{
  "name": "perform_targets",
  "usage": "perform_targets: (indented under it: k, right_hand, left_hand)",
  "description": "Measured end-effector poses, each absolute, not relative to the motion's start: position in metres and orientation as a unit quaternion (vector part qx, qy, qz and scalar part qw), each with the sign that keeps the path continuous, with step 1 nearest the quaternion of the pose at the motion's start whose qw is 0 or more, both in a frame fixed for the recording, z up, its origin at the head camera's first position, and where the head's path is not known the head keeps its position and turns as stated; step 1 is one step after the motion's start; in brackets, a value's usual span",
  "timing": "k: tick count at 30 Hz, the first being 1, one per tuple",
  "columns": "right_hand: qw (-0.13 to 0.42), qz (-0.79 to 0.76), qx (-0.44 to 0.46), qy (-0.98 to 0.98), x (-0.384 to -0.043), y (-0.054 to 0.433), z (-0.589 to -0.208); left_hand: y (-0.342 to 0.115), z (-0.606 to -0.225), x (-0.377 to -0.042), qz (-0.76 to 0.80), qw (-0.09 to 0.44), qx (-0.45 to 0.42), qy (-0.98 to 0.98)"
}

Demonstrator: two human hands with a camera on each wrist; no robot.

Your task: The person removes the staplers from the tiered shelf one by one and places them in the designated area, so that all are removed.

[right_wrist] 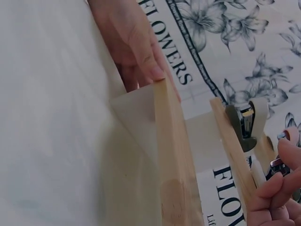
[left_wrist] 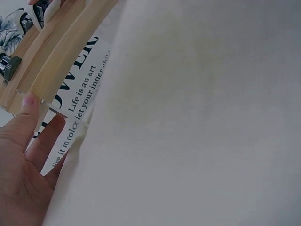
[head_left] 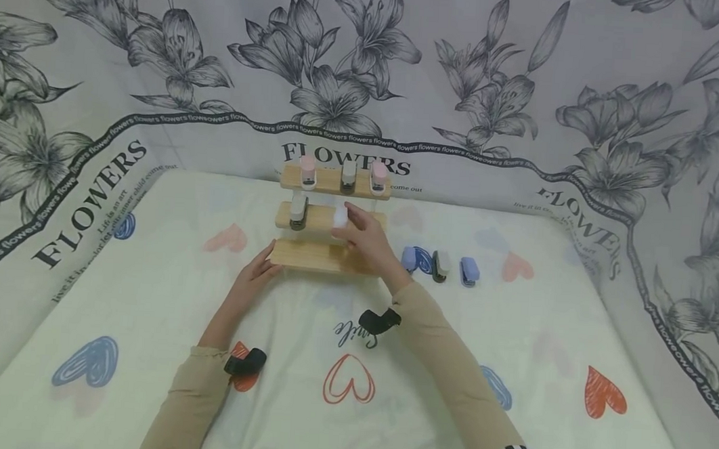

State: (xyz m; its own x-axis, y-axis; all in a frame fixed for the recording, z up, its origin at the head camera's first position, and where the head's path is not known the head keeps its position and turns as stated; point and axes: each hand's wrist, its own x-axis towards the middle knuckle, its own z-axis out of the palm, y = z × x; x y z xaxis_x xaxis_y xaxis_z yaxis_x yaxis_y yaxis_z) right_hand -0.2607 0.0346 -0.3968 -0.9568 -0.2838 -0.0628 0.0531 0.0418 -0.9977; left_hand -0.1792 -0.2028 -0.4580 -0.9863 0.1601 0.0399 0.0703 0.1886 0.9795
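Observation:
A three-step wooden display shelf (head_left: 321, 258) with clear side panels stands on the cloth. My left hand (head_left: 254, 273) grips the left end of its lowest board, thumb (left_wrist: 29, 106) on the wood and fingers beneath. At the middle board, my right hand (head_left: 367, 237) pinches a small white stapler (head_left: 340, 217), partly hidden by the fingers. To its left on the same board sits a grey-white stapler (head_left: 298, 211) with a dark base. The top board carries a pink stapler (head_left: 308, 172), a grey-white stapler (head_left: 348, 176) and another pink stapler (head_left: 379, 176).
Right of the shelf, a blue stapler (head_left: 409, 259), a grey-white stapler (head_left: 441, 266) and a second blue stapler (head_left: 469, 271) stand in a row on the heart-printed cloth (head_left: 348, 441). Behind rises a flower-printed fabric (head_left: 427, 99).

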Motion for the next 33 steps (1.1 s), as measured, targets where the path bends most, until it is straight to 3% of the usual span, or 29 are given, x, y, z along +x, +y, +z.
perform_targets:
  k: [11, 24, 33]
  right_hand:
    - [0.119, -0.683, -0.081, 0.716, -0.246, 0.066, -0.402]
    - [0.149, -0.715, -0.053, 0.681, -0.211, 0.136, -0.402]
    - [0.14, -0.693, -0.055, 0.705, -0.198, 0.174, -0.411]
  left_hand:
    - [-0.201, -0.461, -0.18, 0.637, 0.033, 0.077, 0.766]
    - [-0.21, -0.482, -0.189, 0.633, 0.026, 0.075, 0.77]
    - [-0.209, -0.486, -0.19, 0.638, 0.03, 0.074, 0.766]
